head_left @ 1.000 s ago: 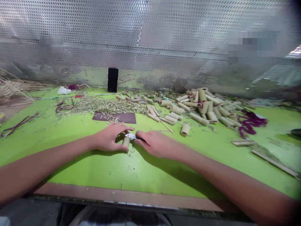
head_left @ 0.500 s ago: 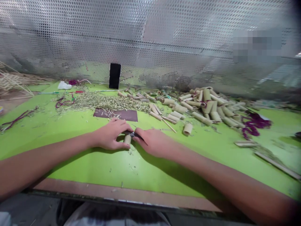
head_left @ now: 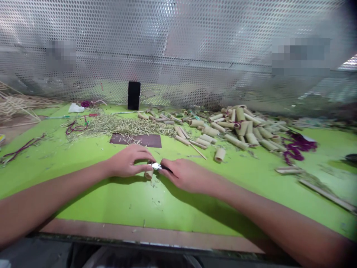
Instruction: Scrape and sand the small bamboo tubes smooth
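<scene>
My left hand (head_left: 132, 160) is closed on a short bamboo tube (head_left: 148, 174), with the thumb along its near side and the fingers curled over its far side. The tube's open end faces me, low over the green table. In my right hand (head_left: 186, 175) is a knife (head_left: 165, 168) with a dark handle. Its bright metal blade lies against or just above the tube, between my two hands; exactly where it touches I cannot tell.
A brown sheet (head_left: 150, 140) lies ahead, partly under a heap of shavings (head_left: 131, 124). Cut bamboo tubes (head_left: 245, 126) are piled at the right, beside purple string (head_left: 299, 145). A phone (head_left: 134, 95) stands against the perforated metal screen (head_left: 178, 48). One loose tube (head_left: 220, 154) lies nearer me.
The bamboo tube has tilted so its open end now shows toward me. The knife has turned, and its blade catches the light. The whole view has shifted slightly.
</scene>
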The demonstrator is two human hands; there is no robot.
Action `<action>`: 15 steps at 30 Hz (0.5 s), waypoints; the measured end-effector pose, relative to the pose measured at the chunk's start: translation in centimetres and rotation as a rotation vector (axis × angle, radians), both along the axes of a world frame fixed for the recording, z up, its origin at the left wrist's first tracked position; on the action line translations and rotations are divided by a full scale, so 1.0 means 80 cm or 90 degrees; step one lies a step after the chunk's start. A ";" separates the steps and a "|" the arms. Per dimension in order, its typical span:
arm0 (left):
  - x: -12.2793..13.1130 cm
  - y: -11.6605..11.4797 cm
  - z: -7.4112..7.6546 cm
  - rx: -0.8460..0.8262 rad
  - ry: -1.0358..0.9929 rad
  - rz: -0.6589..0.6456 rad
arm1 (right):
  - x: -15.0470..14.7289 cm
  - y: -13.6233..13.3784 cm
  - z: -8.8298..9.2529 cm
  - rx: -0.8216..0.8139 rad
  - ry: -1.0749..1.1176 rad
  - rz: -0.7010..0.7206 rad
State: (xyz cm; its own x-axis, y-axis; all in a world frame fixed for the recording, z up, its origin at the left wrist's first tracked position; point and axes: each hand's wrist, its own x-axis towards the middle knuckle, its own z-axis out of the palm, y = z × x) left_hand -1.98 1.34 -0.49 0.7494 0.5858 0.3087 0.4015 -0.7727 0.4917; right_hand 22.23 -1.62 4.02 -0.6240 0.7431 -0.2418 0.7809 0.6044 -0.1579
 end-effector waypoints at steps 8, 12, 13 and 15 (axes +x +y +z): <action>0.007 -0.005 0.004 0.097 -0.020 0.041 | -0.002 -0.004 0.001 0.032 -0.006 -0.008; 0.014 -0.012 0.001 0.135 0.010 0.032 | -0.001 -0.005 0.003 0.039 -0.025 -0.002; 0.016 -0.014 0.001 0.146 0.012 0.027 | 0.000 -0.005 0.003 0.041 -0.029 -0.004; 0.018 -0.018 0.008 0.159 -0.025 0.034 | 0.001 -0.004 0.001 0.043 -0.031 -0.008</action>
State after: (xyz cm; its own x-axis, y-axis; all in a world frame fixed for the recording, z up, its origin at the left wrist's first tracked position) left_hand -0.50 -0.09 0.13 0.7043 0.5254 0.4774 0.4289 -0.8508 0.3037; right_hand 22.31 -1.96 4.14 -0.6032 0.7667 -0.2198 0.7943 0.6024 -0.0787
